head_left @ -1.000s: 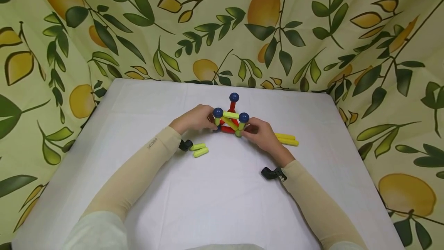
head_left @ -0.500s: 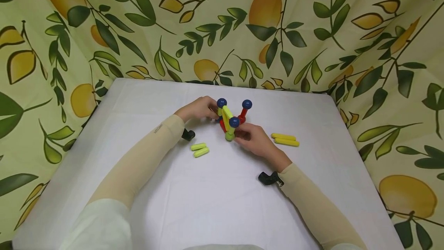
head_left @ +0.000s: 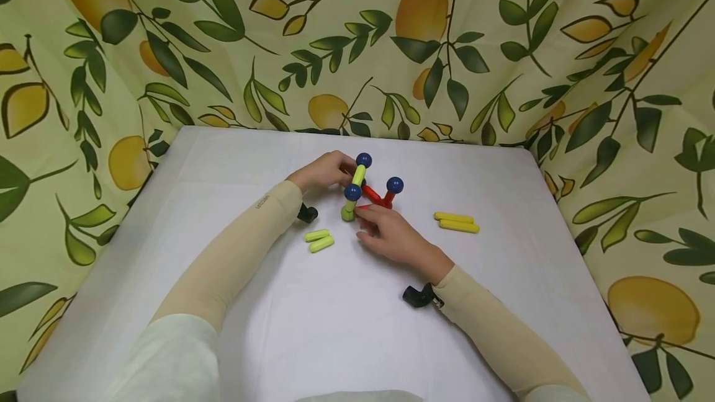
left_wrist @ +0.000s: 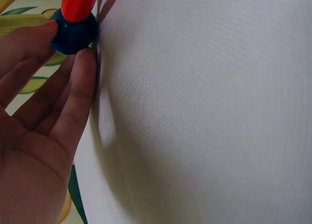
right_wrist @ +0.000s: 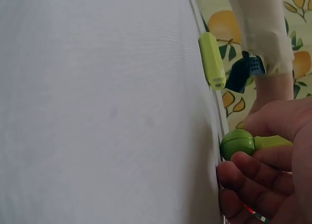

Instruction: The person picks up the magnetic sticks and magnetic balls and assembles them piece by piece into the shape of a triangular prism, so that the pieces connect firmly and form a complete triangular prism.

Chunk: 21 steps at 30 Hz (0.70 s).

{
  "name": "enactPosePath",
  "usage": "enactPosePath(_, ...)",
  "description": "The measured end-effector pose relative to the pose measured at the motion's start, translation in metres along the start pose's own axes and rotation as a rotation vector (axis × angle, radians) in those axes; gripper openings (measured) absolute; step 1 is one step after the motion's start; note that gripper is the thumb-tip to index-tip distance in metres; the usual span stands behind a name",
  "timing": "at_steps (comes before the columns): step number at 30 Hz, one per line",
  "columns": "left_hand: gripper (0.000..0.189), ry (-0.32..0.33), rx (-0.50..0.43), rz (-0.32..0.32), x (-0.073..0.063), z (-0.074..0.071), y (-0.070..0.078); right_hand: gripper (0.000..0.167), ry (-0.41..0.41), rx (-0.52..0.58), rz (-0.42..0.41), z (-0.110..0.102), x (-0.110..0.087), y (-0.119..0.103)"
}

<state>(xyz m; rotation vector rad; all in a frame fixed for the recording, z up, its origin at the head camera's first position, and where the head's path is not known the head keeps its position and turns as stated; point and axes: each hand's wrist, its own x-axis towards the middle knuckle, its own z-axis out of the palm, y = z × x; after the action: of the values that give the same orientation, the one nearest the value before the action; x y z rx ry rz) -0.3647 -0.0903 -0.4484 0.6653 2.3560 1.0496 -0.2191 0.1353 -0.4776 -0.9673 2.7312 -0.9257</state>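
Observation:
A toy structure of rods and balls (head_left: 359, 174) stands on the table, with blue balls on top joined by a yellow-green rod. Another blue ball (head_left: 395, 185) tops a short red rod (head_left: 389, 197) on its right side. My left hand (head_left: 325, 171) is at the structure's far left; in the left wrist view, its thumb and a finger pinch a low blue ball (left_wrist: 73, 35) below a red rod. With my right hand (head_left: 393, 234) I hold the near corner, fingers and thumb about the green ball (right_wrist: 238, 143). The hands partly hide the structure's base.
Two loose yellow-green rods (head_left: 321, 244) lie nearer my body, left of the structure. Two longer yellow rods (head_left: 459, 226) lie to the right. White cloth covers the table (head_left: 335, 315), and a fruit-patterned curtain (head_left: 357, 48) rises along its back and sides.
The structure has turned between my hands, its near green-ball corner swinging left and the red-rod post coming right and closer. My right hand has moved left; the left hand has shifted slightly farther away.

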Motion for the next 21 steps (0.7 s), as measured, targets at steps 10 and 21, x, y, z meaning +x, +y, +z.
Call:
enactPosePath(10,0.036,0.055,-0.023,-0.018,-0.037,0.002,-0.003,0.026,-0.062,0.039,0.060,-0.068,-0.024,0.005)
enactPosePath(21,0.033,0.035,-0.020,0.011,-0.081,0.024,0.006,0.026,0.030,-0.095,0.363,-0.159,-0.071,0.082)
